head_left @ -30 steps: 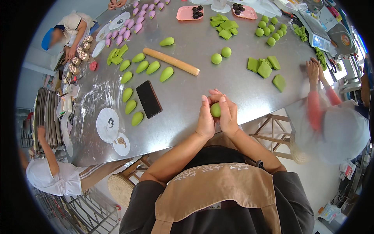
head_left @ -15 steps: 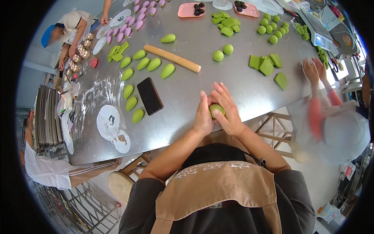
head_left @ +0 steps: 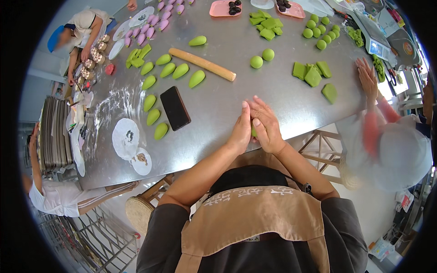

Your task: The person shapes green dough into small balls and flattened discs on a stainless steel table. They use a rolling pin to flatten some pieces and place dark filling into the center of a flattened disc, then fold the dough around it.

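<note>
2 hands (head_left: pixel 269 132) together around 1 green lump (head_left: pixel 254 132) at a white-streaked steel table (head_left: pixel 211 120), stools (head_left: pixel 138 213) alongside.

You are in a dough-making kitchen, as the metal worktable (head_left: pixel 209 125), wooden rolling pin (head_left: pixel 202 64), green dough balls (head_left: pixel 256 62), scale (head_left: pixel 378 48) and stacked trays (head_left: pixel 54 134) show.

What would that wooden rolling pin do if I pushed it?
The rolling pin would probably roll readily, being a round rod on a flat metal table. It should stay stiff, since it looks like straight wood. It might bump the green oval lying close beside it.
</note>
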Demonstrator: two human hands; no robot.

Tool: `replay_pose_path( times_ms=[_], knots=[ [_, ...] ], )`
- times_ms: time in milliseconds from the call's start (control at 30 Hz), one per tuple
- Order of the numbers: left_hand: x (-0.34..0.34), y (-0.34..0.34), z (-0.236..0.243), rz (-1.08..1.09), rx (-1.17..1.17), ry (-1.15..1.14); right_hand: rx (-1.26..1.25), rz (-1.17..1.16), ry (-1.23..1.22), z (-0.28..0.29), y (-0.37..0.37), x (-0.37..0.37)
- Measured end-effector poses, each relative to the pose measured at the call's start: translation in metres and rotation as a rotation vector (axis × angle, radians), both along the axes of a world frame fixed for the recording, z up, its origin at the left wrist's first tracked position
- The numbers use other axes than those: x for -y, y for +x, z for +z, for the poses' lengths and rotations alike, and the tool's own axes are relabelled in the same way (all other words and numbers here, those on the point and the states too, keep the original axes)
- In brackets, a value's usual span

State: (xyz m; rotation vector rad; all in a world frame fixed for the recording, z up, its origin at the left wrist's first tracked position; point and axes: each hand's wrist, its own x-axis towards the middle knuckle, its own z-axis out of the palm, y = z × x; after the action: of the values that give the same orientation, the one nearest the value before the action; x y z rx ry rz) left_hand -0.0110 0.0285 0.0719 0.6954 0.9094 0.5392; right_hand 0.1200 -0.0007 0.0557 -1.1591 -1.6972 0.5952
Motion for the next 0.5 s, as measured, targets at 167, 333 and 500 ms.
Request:
replay_pose_path(
  times_ms=[167,333,500],
  knots=[
    [0.003,0.018,-0.026,0.208,0.078,0.293,-0.664,-0.149,-0.345,-0.01,-0.021,-0.001],
    [-0.007,-0.006,-0.012,-0.049,0.012,0.117,0.011,-0.106,0.015,0.002,-0.008,-0.001],
    [0.004,0.013,-0.019,0.253,0.251,-0.127,-0.629,-0.182,-0.367,-0.03,-0.022,-0.006]
  ],
)
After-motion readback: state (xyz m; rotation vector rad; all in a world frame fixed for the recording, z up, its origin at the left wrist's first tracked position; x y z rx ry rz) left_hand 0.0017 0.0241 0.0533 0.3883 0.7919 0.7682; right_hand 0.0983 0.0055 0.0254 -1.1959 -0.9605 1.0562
